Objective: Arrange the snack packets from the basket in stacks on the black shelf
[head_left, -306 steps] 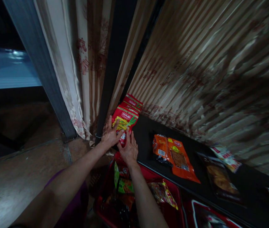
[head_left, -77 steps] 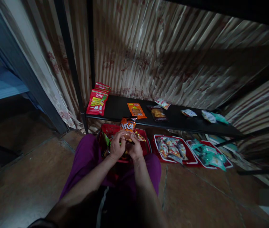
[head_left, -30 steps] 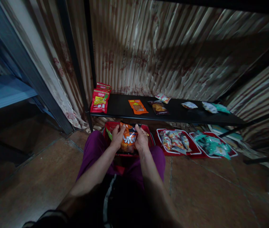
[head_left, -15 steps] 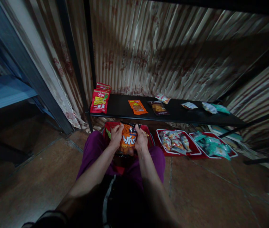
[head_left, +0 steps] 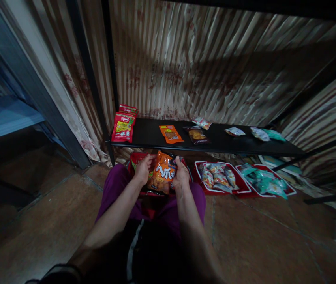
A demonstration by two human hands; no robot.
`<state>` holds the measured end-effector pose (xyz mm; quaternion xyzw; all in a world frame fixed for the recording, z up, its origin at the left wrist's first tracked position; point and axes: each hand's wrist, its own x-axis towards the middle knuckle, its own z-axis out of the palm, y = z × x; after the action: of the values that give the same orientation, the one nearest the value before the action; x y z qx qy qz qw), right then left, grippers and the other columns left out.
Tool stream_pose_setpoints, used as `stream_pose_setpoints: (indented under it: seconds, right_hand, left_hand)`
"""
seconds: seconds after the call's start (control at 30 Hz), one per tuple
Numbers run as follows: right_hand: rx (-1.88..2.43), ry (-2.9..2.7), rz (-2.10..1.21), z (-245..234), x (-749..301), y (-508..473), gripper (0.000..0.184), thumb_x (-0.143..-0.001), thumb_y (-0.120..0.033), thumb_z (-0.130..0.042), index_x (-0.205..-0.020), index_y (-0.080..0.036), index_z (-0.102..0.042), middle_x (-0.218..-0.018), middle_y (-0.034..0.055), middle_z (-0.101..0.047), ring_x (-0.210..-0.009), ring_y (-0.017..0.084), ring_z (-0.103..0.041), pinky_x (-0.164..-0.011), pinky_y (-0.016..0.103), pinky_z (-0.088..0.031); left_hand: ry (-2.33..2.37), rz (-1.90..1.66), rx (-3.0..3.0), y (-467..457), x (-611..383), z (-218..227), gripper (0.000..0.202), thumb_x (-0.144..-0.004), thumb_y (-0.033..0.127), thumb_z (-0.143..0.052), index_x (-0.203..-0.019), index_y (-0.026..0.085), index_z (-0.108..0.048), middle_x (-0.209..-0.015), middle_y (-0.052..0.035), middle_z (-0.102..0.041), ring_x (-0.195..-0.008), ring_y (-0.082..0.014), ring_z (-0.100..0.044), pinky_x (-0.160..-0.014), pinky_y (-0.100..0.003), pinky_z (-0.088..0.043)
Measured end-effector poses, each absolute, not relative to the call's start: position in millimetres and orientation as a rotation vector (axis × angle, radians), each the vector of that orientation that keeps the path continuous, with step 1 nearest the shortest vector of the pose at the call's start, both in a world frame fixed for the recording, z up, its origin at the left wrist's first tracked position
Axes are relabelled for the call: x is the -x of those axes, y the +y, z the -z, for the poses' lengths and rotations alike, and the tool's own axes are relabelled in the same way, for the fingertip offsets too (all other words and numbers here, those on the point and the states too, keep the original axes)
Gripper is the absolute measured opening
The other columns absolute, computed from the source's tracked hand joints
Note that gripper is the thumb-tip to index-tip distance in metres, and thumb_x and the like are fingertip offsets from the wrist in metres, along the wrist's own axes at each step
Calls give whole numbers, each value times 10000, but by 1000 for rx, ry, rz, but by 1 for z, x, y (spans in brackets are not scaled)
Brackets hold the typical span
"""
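Observation:
An orange and black snack bag [head_left: 163, 173] with white lettering is held upright over a red basket [head_left: 135, 158] between my knees. Its right side is in the grip of my right hand [head_left: 181, 173], with the thumb on the front near the top corner. My left hand [head_left: 143, 169] is just left of the bag, fingers stretched out toward its upper edge and not wrapped around it. Whether those fingertips touch the bag is hard to tell. The bag and my hands hide most of what is in the basket.
Along the low black shelf [head_left: 147, 136] lie red packets [head_left: 123, 127], an orange packet [head_left: 171, 134], a dark brown packet [head_left: 196, 135] and several small white and green packets. Two more red baskets with white rims, holding packets [head_left: 218, 176] and green packets [head_left: 264, 181], stand on the floor to the right.
My left hand has let go of the bag's left side and opened. The bag has tilted and shifted slightly right, staying in my right hand.

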<state>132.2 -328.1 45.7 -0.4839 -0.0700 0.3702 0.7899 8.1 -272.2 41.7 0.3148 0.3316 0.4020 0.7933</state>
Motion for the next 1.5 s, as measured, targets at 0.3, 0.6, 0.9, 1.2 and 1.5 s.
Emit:
stream_pose_setpoints:
  seconds: [0.3,0.6,0.9,1.2,1.5]
  right_hand:
    - [1067,-138,-766,-35,-143,-324,347,-594,-444,-791,-704,-180,-593,-605,-36,-662,-539,136,-624,-563,274,-543]
    - [1100,-92,-778,-44,-135,-326,289,-610,-388,-796,-664,-180,-601,-578,-34,-652,-520,136,-614,-562,277,-545]
    - [1101,-168,-812,-43,-131,-326,324,-590,-410,-807,-724,-172,-633,-648,-16,-681,-583,150,-642,-620,288,-559]
    - [1106,-150,-802,-42,-134,-325,367,-559,-439,-817,-672,-176,-588,-592,-32,-648,-529,134,-609,-594,288,-542]
    - [1127,-168,-833,-45,-137,-322,361,-553,-440,-816,-639,-192,-568,-563,-41,-635,-523,135,-605,-540,267,-530]
  left_hand:
    - [722,-812,-688,-275,-6,-55,395,-771,534,-546,-874,183,-695,-964,-96,-700,-899,-208,-627,-804,-308,-439]
    - [734,-906,-699,-274,-10,-41,326,-684,460,-679,-860,186,-699,-916,-68,-701,-827,-183,-628,-732,-278,-447]
    - [674,-938,-850,-278,-13,-37,416,-585,507,-773,-813,170,-686,-834,-38,-689,-782,-161,-613,-765,-271,-449]
    - [629,-659,-960,-282,0,-30,459,-663,502,-733,-949,149,-665,-928,-71,-701,-884,-201,-634,-842,-318,-450]
    - [469,-552,-926,-282,2,-23,477,-688,417,-748,-1056,133,-642,-999,-108,-705,-886,-203,-659,-850,-324,-486]
